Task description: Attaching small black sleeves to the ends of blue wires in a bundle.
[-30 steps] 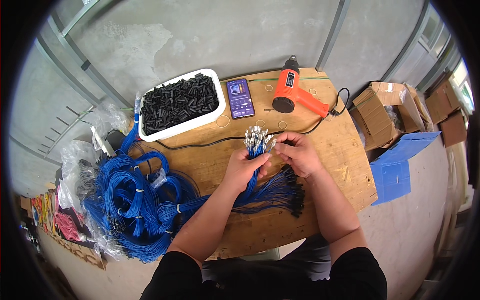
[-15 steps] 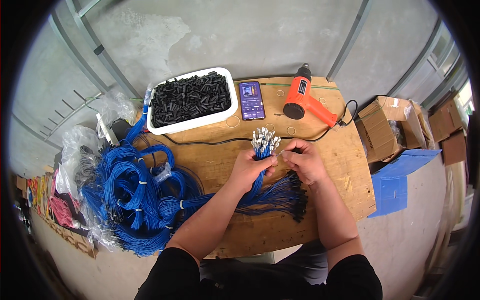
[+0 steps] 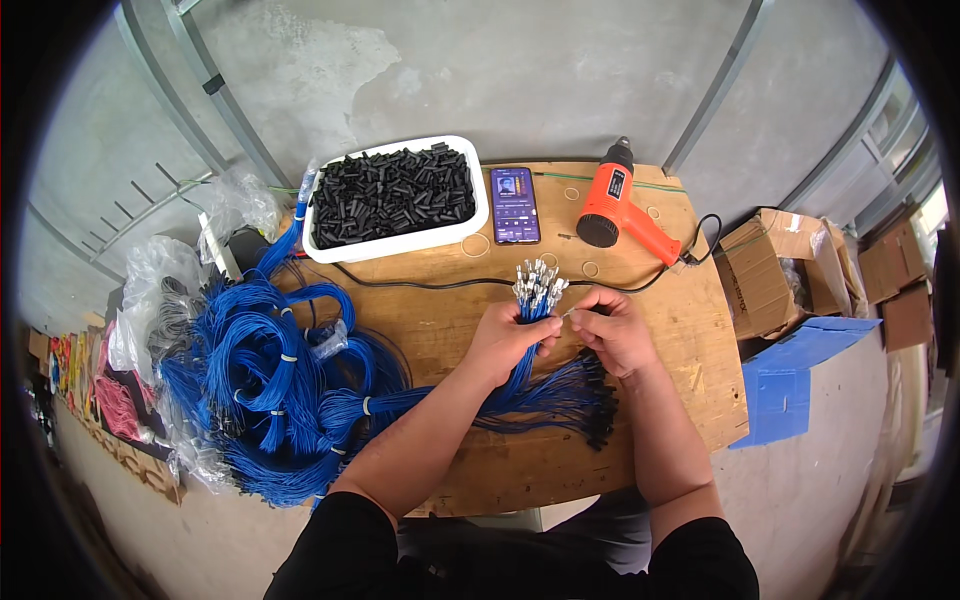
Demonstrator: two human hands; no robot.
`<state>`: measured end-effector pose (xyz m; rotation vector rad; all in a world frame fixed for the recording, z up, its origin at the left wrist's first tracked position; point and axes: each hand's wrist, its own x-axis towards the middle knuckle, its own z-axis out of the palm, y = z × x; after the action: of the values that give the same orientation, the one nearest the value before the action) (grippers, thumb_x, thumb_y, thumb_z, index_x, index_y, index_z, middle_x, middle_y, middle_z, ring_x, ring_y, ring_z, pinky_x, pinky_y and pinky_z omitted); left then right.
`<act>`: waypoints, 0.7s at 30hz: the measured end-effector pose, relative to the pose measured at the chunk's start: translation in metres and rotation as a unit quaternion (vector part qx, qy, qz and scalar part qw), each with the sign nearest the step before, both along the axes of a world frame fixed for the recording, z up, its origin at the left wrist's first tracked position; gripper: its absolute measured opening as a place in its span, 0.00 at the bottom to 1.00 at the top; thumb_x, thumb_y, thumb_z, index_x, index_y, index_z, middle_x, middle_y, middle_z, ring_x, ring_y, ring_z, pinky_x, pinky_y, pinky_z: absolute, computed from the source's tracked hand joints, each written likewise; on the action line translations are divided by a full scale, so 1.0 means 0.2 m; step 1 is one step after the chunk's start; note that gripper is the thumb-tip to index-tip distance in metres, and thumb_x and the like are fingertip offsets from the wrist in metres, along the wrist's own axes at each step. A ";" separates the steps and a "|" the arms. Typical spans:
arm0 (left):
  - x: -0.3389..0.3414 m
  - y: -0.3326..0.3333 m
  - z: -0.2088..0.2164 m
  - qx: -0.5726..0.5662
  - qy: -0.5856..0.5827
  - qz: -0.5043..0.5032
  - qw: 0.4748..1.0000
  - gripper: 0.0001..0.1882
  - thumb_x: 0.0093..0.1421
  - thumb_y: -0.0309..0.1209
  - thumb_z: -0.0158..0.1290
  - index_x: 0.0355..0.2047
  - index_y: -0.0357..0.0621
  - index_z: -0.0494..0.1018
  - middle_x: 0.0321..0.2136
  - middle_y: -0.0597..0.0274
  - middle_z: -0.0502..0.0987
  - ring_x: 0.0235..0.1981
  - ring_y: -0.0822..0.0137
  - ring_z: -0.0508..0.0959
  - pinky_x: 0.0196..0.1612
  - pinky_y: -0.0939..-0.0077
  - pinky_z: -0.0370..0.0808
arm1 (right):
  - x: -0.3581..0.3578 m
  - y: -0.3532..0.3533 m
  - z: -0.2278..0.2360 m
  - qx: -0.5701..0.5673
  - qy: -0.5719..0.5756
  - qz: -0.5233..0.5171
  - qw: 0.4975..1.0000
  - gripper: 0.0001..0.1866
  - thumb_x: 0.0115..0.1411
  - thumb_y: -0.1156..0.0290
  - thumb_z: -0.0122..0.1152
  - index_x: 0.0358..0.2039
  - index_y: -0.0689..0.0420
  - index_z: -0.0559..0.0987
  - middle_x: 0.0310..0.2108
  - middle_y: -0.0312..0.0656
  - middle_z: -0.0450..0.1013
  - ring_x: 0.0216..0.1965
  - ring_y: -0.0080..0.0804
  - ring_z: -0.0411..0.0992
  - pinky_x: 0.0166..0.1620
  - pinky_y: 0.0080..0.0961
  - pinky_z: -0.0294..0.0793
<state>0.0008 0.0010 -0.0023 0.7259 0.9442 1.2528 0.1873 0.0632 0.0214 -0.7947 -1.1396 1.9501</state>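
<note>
My left hand (image 3: pixel 508 342) is closed around a bundle of blue wires, whose silvery metal terminals (image 3: pixel 540 287) stick up above the fist. Close beside the left thumb, my right hand (image 3: pixel 617 335) pinches a tiny pale piece between thumb and forefinger. It looks like the end of one wire, but it is too small to tell. From under the left hand the blue wires run down and fan out to black-sleeved ends (image 3: pixel 598 405) on the wooden table (image 3: pixel 680 400), below the right hand.
Coiled blue wire bundles (image 3: pixel 270 380) and clear plastic bags (image 3: pixel 150 300) crowd the left side. Behind stand a white tub (image 3: pixel 400 243) of short black tubes (image 3: pixel 390 195), a phone (image 3: pixel 515 206) and an orange heat gun (image 3: pixel 610 205) with black cord. Cardboard boxes (image 3: pixel 755 265) sit beyond the right edge.
The whole view has shifted slightly, so the table items appear a little further right and lower. Both hands keep nearly the same hold and stay close together.
</note>
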 end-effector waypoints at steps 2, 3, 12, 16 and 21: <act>0.00 0.00 0.00 0.001 0.014 0.006 1.000 0.09 0.60 0.28 0.62 0.35 0.35 0.77 0.27 0.60 0.79 0.23 0.72 0.76 0.28 0.78 0.74 | 0.00 0.00 0.03 -0.016 -0.015 0.001 1.000 0.02 0.61 0.79 0.63 0.33 0.59 0.78 0.25 0.33 0.72 0.20 0.14 0.62 0.21 0.11 0.56; 0.00 0.00 0.01 -0.006 0.010 0.015 1.000 0.08 0.60 0.28 0.62 0.35 0.35 0.77 0.26 0.61 0.79 0.23 0.73 0.76 0.27 0.78 0.74 | -0.01 0.01 0.04 -0.033 -0.029 0.003 0.999 0.01 0.63 0.76 0.61 0.34 0.59 0.78 0.25 0.33 0.72 0.21 0.14 0.62 0.21 0.11 0.56; 0.01 0.00 0.01 -0.024 0.000 0.024 0.999 0.07 0.59 0.27 0.62 0.33 0.37 0.76 0.25 0.63 0.77 0.22 0.74 0.74 0.25 0.78 0.72 | 0.06 0.12 -0.04 -0.201 0.167 -0.042 0.964 0.11 0.69 0.76 0.44 0.48 0.64 0.71 0.37 0.44 0.70 0.26 0.23 0.63 0.20 0.12 0.59; 0.00 0.00 0.02 -0.018 -0.005 0.029 0.999 0.07 0.59 0.27 0.62 0.32 0.37 0.76 0.24 0.63 0.77 0.21 0.74 0.74 0.24 0.78 0.71 | 0.04 0.08 0.00 -0.137 0.121 -0.024 0.983 0.10 0.69 0.77 0.44 0.49 0.62 0.71 0.35 0.44 0.71 0.23 0.22 0.61 0.18 0.12 0.57; 0.01 0.00 0.03 -0.019 -0.005 0.029 0.999 0.07 0.59 0.28 0.62 0.31 0.38 0.76 0.23 0.64 0.76 0.21 0.74 0.74 0.24 0.79 0.70 | 0.05 0.09 -0.01 -0.153 0.133 -0.010 0.979 0.10 0.69 0.76 0.46 0.49 0.61 0.71 0.33 0.43 0.72 0.22 0.21 0.61 0.18 0.12 0.56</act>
<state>0.0027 0.0005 0.0034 0.6670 0.9847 1.2855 0.1973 0.0813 0.0188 -0.6695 -0.6815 2.1687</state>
